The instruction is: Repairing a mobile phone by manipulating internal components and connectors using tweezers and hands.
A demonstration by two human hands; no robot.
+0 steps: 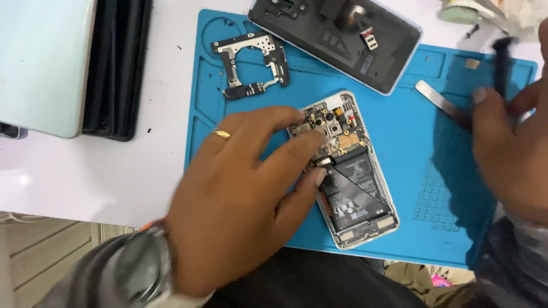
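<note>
An opened smartphone (354,182) lies on a blue repair mat (434,142), its circuit board and black battery (351,191) exposed. My left hand (240,194), with a gold ring and a wristwatch, rests on the phone's left edge, fingertips touching the board near the battery's top. My right hand (511,148) hovers at the right of the mat and holds a thin black tool (502,65), blurred. A flat metal pry tool (442,102) lies on the mat just under that hand.
A black inner cover plate (251,63) lies at the mat's top left. The phone's back cover (337,37) rests at the top. A pale green device (43,63) on a dark case sits at far left on the white table.
</note>
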